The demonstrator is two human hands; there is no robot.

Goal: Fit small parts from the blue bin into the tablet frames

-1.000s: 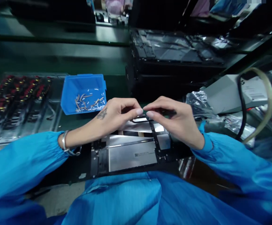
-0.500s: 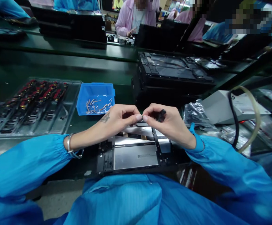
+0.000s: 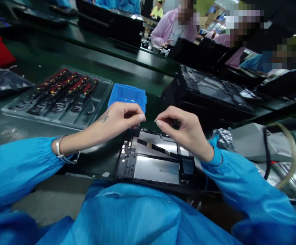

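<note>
Above an opened tablet (image 3: 157,168), lying flat with its silver battery packs showing, both my hands are raised and a short gap apart. My left hand (image 3: 125,119) pinches thumb against forefinger, in front of the blue bin (image 3: 113,93); anything between those fingertips is hidden. My right hand (image 3: 183,127) is pinched too, over the tablet's far right part. A tiny pale bit (image 3: 155,120) shows at its fingertips, too small to name. The left hand covers much of the bin's inside.
A clear tray (image 3: 84,124) of red and black flex parts lies at left. A tall stack of black tablet bodies (image 3: 188,105) stands behind my right hand. To the right are a grey-white box (image 3: 250,141) and a looped hose (image 3: 294,153). Co-workers sit across the bench.
My hands have moved apart from fingertips touching. The dark piece seen in my right hand earlier no longer shows. The camera has turned left and tilted, so the bench things sit farther right.
</note>
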